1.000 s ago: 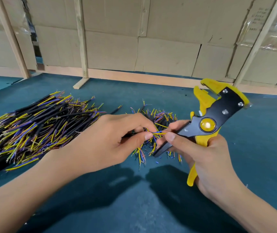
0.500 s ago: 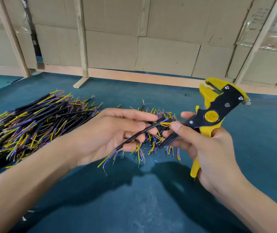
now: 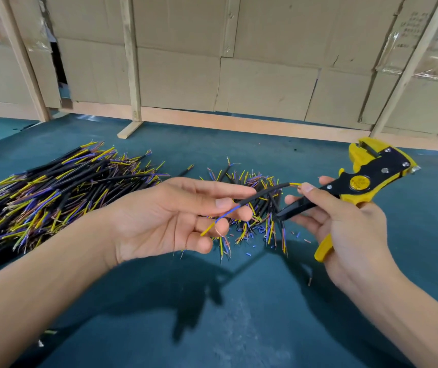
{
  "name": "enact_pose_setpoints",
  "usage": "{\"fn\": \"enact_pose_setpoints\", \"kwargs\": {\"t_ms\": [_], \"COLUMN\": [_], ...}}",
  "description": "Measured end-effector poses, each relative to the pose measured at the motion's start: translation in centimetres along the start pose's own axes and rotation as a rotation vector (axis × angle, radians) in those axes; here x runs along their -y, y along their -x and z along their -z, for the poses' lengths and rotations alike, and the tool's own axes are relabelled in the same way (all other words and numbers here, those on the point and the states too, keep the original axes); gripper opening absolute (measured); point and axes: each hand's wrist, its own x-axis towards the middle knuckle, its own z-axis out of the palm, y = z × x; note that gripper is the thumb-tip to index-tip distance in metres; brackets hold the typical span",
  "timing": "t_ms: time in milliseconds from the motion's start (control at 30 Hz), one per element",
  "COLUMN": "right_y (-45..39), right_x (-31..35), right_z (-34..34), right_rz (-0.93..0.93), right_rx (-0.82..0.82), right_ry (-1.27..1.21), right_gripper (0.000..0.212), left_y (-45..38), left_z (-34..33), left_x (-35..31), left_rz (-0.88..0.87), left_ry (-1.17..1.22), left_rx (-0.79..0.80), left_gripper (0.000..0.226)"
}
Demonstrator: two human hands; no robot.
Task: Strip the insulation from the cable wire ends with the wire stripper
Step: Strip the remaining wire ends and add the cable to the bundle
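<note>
Head view: the left hand point(image 3: 175, 219) is pinching a short black cable point(image 3: 260, 194) between thumb and fingers, its other fingers lying loosely apart. The right hand point(image 3: 345, 221) is gripping the yellow wire stripper point(image 3: 366, 179), with one fingertip touching the cable's yellow wire end. The cable is hanging above the blue table point(image 3: 239, 314), between both hands. It is looking light and bendy, so holding the black jacket near the end seems best.

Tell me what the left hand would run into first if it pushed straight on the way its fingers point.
The left hand points right, so probably the right hand and the wire stripper it grips; depth is hard to judge.
</note>
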Motion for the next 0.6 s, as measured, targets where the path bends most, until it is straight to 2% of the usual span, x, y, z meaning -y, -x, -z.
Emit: {"fn": "enact_pose_setpoints", "kwargs": {"t_ms": [200,333,500,600], "right_y": [-0.2,-0.2,0.3,1.0], "right_x": [0.1,0.3,0.2,0.0], "right_z": [0.1,0.2,-0.2,-0.7], "right_rz": [0.03,0.025,-0.034,-0.05], "right_rx": [-0.017,-0.011,0.086,0.158], "right_ry": [0.01,-0.012,-0.064,-0.041], "right_gripper": [0.024,0.023,0.024,0.033], "left_y": [0.1,0.1,0.0,-0.2], "left_z": [-0.4,-0.6,-0.7,-0.7], "left_x": [0.1,0.2,0.4,0.7], "left_rz": [0.085,0.105,0.065,0.079], "left_ry": [-0.1,-0.113,-0.23,-0.205], "left_rx": [-0.007,0.0,-0.037,-0.045], "left_gripper": [0.039,0.043,0.035,0.043]}}
